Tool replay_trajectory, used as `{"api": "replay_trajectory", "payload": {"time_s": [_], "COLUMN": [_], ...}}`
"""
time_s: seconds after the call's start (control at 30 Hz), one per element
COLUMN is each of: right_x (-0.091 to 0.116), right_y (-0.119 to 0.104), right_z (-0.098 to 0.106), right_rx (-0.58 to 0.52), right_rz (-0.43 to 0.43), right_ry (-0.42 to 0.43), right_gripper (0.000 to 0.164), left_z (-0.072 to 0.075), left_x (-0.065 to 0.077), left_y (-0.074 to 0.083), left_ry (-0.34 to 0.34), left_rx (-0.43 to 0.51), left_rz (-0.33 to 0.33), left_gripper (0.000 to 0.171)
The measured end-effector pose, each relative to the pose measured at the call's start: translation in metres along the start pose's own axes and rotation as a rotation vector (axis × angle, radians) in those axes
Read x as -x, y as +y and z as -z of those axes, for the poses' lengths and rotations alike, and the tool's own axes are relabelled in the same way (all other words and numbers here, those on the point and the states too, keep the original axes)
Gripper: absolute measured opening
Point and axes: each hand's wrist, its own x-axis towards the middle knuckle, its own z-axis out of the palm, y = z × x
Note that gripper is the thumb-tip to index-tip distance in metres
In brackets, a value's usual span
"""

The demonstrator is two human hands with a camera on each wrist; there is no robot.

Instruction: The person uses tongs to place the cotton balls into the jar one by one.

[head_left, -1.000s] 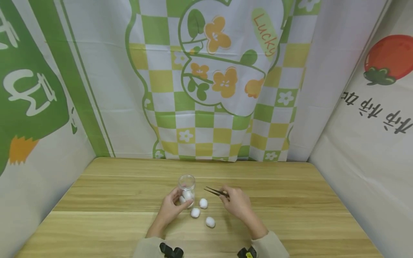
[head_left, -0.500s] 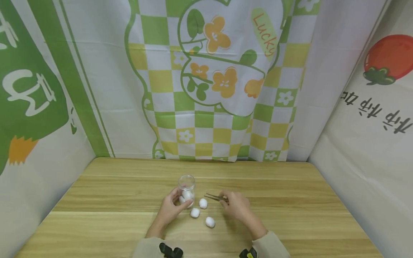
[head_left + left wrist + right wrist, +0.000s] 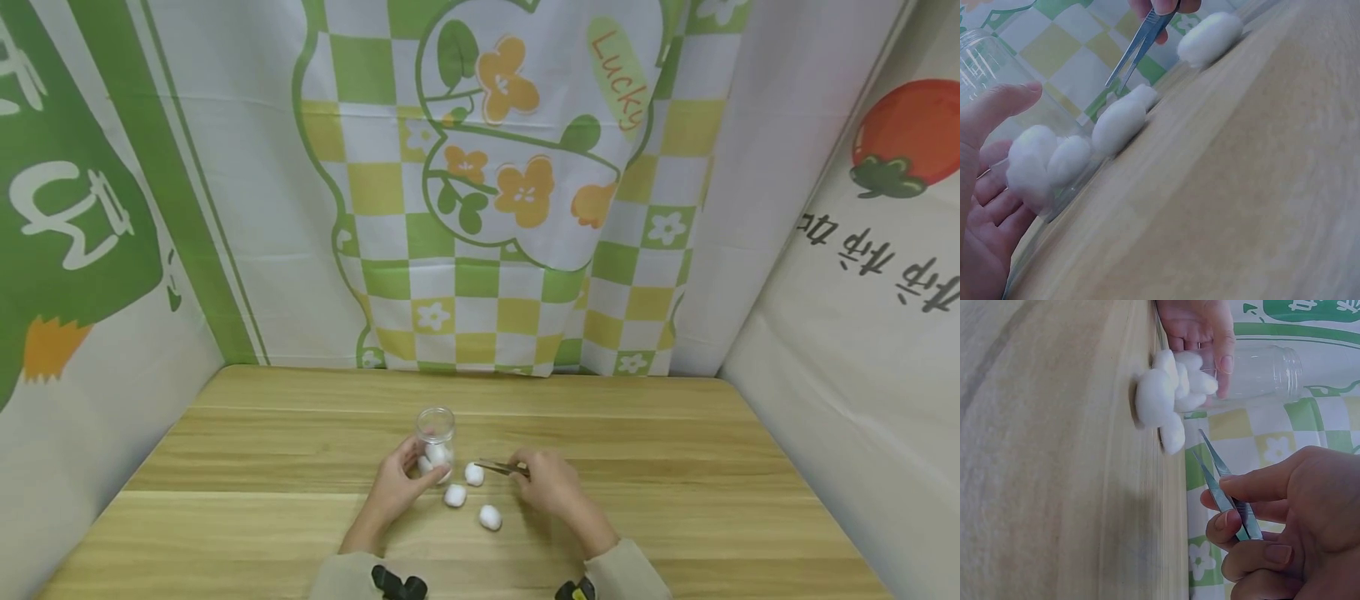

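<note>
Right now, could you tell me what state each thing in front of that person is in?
Jar: upright, lid off, part-filled.
Cotton balls inside: heaped in the bottom of the jar.
Three loose cotton balls: lying on the table, outside the jar.
Tweezers: tips apart, gripping nothing.
Left hand: holding the jar.
Right hand: pinching the tweezers.
Patterned cloth: hanging behind the table.

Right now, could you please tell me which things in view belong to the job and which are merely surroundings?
In use: metal tweezers in the right hand; clear jar in the left hand; cotton balls inside it; three loose cotton balls.

Surroundings: wooden table; checkered curtain; fruit-print backdrop; wrist cameras.
</note>
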Motion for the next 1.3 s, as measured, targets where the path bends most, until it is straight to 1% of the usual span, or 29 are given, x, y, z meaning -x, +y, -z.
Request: {"api": "replay_trajectory", "payload": {"time_s": [0.27, 0.63, 0.93, 1.3], "right_x": [-0.0007, -0.003, -0.0052, -0.0068], "right_y": [-0.0024, -0.0024, -0.0047, -0.0092], "right_z": [0.0004, -0.0024, -0.0048, -0.0073], "right_rx": [-0.008, 0.022, 0.026, 0.057], "right_rz": [-0.012, -0.014, -0.04, -0.062], "right_ry": [-0.027, -0.036, -0.084, -0.096], "right_gripper": [0.017, 0.017, 0.017, 0.015], "left_z": [0.001, 0.0005, -0.0004, -0.0003], "left_x": [0.0011, -0.0004, -0.0007, -0.001], "left_y": [0.0013, -0.0007, 0.0009, -0.0018], "left_ry": [-0.003, -0.007, -0.005, -0.005], "left_rx": [0.007, -0.004, 0.005, -0.018], "left_rz": [0.005, 0.005, 0.002, -0.008], "left_gripper": [0.064, 0.064, 0.062, 0.063]}}
